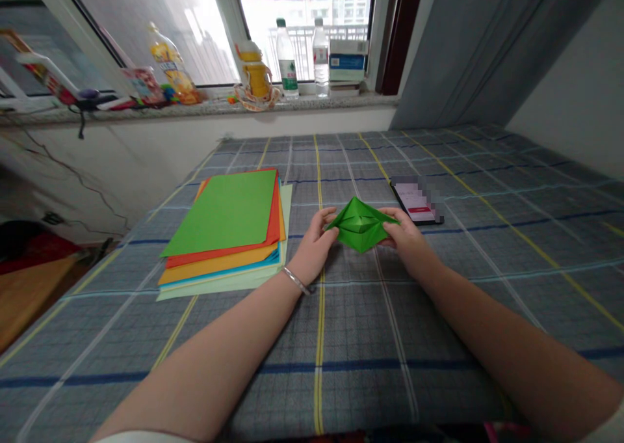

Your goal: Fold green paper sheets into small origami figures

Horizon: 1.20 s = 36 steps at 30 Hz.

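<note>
Illegibly small labels (288, 67) mark bottles (286, 53) beyond the green origami (361, 225).

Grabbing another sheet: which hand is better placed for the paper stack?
Probably left: the left hand sits nearer the stack of coloured paper; the right hand is beyond the green origami model.

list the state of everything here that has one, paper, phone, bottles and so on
green origami model, folded, held in the air
left hand, pinching the model's left side
right hand, pinching the model's right side
coloured paper stack, flat, unfolded, green on top
smartphone, lying flat, screen lit
water bottle, upright, capped
</note>
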### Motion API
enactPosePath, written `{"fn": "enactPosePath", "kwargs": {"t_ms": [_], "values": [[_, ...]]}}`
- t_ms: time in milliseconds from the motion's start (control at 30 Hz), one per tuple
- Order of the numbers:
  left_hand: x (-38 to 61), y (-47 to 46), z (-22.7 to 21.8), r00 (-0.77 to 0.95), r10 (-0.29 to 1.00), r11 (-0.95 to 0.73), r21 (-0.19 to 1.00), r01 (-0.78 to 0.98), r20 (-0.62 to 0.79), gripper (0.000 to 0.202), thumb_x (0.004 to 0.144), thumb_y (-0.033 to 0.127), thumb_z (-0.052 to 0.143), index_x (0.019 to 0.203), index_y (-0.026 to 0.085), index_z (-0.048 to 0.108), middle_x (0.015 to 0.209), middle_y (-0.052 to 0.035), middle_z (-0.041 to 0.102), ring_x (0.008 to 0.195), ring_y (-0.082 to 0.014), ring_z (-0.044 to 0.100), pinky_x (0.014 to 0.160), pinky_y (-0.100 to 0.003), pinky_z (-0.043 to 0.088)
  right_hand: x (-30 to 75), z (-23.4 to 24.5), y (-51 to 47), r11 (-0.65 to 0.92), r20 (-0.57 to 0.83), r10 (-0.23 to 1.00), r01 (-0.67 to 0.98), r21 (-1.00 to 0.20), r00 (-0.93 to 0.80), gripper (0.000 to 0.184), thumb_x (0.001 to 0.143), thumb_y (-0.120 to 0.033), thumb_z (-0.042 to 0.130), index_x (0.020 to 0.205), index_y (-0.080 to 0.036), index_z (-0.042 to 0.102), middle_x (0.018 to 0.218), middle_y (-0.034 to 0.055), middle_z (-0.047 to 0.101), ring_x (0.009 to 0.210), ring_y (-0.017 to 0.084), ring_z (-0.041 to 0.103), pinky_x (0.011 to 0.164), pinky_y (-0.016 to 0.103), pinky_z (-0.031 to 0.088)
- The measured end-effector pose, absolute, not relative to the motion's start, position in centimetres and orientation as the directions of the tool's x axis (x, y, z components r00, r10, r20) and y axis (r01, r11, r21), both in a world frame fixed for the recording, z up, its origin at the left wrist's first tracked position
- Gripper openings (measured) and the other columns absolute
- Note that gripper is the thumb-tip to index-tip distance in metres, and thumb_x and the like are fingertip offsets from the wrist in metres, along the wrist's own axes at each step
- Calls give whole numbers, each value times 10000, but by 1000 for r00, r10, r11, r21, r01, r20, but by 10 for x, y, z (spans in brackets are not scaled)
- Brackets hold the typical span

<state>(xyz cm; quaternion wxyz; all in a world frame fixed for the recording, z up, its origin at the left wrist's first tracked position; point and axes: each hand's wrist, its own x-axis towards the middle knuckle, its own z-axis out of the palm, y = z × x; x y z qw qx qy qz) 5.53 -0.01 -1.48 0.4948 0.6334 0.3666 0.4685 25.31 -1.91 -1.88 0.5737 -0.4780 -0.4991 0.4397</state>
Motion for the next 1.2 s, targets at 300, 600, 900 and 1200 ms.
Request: {"fn": "enactPosePath", "kwargs": {"t_ms": [300,600,900,1200], "values": [[54,8,-27,302,936,-153,982,-110,180,451,822,294,386,1269,237,407,1317,-77,517,1070,-206,599,802,-362,564,257,-32,-9,117,97,991,-240,-964,95,257,770,-269,497,1008,-226,582,978,50,708,866,219,683,690,375,579],[52,8,-27,316,928,-152,975,-159,196,433,829,318,415,1253,231,434,1289,-85,537,1084,-219,593,838,-385,543,258,-31,-12,203,216,971,124,-971,106,324,784,-234,481,1103,-223,535,1088,88,666,949,240,658,750,419,564],[67,-8,-19,226,939,-252,966,-61,260,542,794,260,632,1279,271,389,1338,-93,472,1235,-221,477,1026,-422,409,252,8,-35,584,685,580,812,27,-440,309,864,-275,586,1169,-223,599,1174,46,660,1145,271,497,985,435,391],[81,-33,-16,165,900,-421,904,80,404,551,817,270,621,1310,275,375,1362,-100,409,1255,-251,431,1045,-464,380,240,17,-44,379,607,714,922,84,-349,222,839,-369,601,943,-191,684,893,55,724,1004,286,548,1001,517,296]]}}
